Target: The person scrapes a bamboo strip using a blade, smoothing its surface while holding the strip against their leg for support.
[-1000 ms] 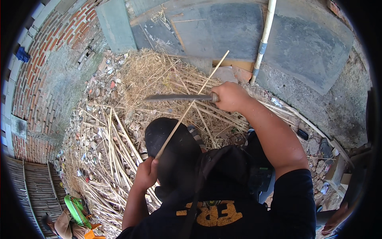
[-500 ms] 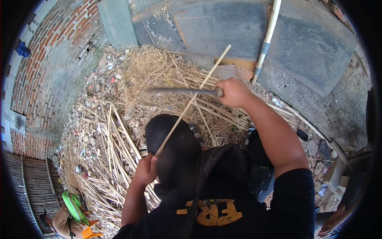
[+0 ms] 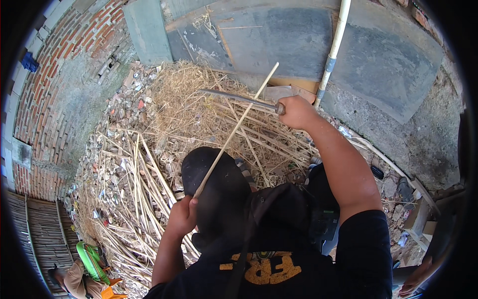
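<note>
My left hand [image 3: 182, 216] is closed round the lower end of a long pale stick [image 3: 234, 130], which looks like a stripped stalk or bamboo cane. The stick slants up and away to the right, its far end free. My right hand [image 3: 297, 112] grips the handle of a machete [image 3: 234, 96], whose long dark blade points left. Blade and stick cross near the stick's upper part; whether they touch I cannot tell. Beneath them lies a heap of dry straw and shavings [image 3: 184, 89]. Several more pale sticks [image 3: 144, 174] lie beside my left arm.
A brick wall [image 3: 55, 109] stands at the left, and grey panels [image 3: 279, 40] line the far side. A white pipe [image 3: 337, 45] rises there. Rubble [image 3: 124, 107] covers the ground. A person [image 3: 77, 283] is at the lower left; another person's hand [image 3: 416, 281] shows at the lower right.
The machete has shifted slightly up and right, and its blade now tilts with the tip higher. The stick's far end has swung a little left and down. My left hand has barely moved.
</note>
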Demonstrator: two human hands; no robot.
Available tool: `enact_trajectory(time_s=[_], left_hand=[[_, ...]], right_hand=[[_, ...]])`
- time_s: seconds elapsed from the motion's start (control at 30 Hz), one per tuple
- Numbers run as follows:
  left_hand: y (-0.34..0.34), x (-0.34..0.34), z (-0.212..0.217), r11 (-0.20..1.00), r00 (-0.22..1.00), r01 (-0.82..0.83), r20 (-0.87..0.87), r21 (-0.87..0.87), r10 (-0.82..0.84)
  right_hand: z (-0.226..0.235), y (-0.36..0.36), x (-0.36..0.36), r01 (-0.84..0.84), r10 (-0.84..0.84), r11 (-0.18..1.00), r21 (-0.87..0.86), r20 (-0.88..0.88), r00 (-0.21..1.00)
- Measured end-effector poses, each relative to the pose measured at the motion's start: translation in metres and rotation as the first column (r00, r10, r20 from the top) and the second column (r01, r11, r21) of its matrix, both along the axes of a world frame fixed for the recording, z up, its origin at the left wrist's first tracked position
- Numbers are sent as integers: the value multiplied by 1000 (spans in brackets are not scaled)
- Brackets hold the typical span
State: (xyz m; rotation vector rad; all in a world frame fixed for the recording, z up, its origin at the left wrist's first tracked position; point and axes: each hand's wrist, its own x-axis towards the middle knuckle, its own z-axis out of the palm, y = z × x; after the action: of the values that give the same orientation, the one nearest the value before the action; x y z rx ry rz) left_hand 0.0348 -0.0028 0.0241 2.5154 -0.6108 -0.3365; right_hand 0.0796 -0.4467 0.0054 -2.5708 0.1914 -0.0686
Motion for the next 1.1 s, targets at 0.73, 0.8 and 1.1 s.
enact_trajectory(time_s=[0.73, 0.8, 1.1], left_hand=[[4, -3, -6, 998, 996, 8, 83, 55, -12], [0, -1, -1, 997, 996, 21, 80, 79, -28], [8, -1, 0, 997, 998, 22, 59, 75, -26]], right_hand=[[13, 2, -2, -101, 90, 984, -145, -81, 993], [-5, -26, -1, 4, -4, 999, -47, -1, 1000], [39, 32, -17, -219, 194, 949, -228, -127, 973]])
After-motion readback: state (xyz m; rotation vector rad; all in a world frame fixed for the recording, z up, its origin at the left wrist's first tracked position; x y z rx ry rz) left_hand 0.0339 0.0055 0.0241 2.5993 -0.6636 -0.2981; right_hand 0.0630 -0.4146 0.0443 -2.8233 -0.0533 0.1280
